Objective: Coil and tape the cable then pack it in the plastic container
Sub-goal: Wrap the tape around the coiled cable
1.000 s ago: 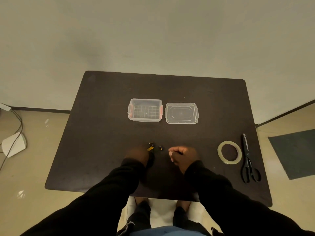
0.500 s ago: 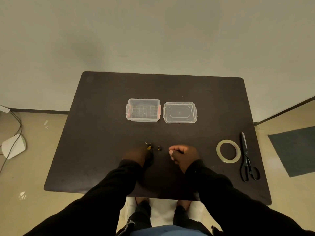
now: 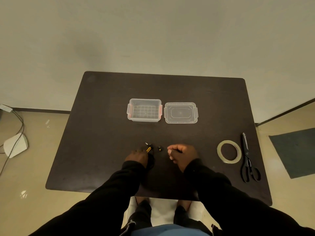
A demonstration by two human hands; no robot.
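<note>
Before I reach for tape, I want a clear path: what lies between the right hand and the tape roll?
Nothing: in the head view, only bare dark table lies between the right hand and the tape roll.

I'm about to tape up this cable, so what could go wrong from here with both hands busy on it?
The tape roll and scissors lie off to the right, apart from both hands. Reaching with the right hand may let the dark cable, hard to see on the dark table, spring loose. Its plug ends stick out past the left hand and might snag on the container rim.
</note>
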